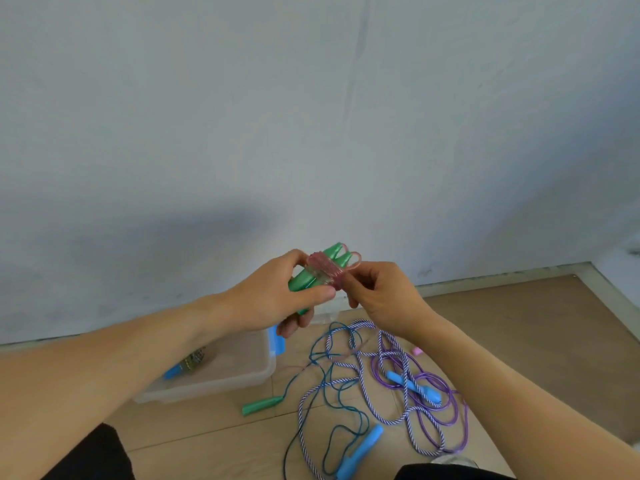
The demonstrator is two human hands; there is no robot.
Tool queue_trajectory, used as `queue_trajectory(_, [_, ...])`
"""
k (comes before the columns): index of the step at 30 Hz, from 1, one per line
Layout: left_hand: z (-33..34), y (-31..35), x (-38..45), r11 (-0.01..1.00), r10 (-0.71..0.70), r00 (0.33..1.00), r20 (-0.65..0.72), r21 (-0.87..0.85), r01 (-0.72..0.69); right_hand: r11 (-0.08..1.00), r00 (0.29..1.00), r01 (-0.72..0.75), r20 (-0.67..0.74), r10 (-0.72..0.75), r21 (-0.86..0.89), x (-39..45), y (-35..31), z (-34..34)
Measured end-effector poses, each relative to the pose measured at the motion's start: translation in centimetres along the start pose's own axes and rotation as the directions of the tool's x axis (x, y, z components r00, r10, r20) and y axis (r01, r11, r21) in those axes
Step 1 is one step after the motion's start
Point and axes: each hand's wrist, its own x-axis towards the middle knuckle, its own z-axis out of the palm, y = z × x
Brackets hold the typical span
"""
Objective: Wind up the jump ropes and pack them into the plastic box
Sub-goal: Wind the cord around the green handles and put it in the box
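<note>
My left hand (282, 299) grips two green handles (334, 255) held side by side, with a pink rope (323, 268) wound tightly around them. My right hand (375, 292) pinches the pink rope at the coil's right side. A clear plastic box (239, 372) with a blue latch (277, 342) stands on the floor below my left forearm; a wound rope with a blue handle (173, 371) lies inside it. To its right sprawls a tangle of ropes on the floor: a striped purple-white rope (367, 386), a purple rope (450, 407) and a thin blue-green rope (329, 368).
Loose handles lie on the wooden floor: a green one (261, 406), a blue one (414, 386) in the tangle, another blue one (360, 452) near the bottom edge, and a small pink piece (417, 350). A pale wall rises just behind the box. Dark trouser knees show at the bottom.
</note>
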Motion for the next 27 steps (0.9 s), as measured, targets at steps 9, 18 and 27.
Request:
queue_trajectory(9, [-1.3,0.1,0.3,0.977,-0.094,0.995,0.032,-0.189,0.098,0.994,0.999,-0.013,0.05,0.019,-0.111,-0.1,-0.4,2.0])
queue_trajectory(18, [-3.6,-2.2,0.9,0.854,-0.193,0.98,0.052,0.501,0.142,0.983,0.996,0.081,-0.027,-0.086,-0.162,-0.4,-1.1,1.5])
queue_trajectory(27, [1.5,-2.1,-0.1,0.712,-0.457,0.762,0.46,0.703,0.002,0.98,0.961,0.125,0.265,-0.081,-0.154,-0.7,-1.1,1.2])
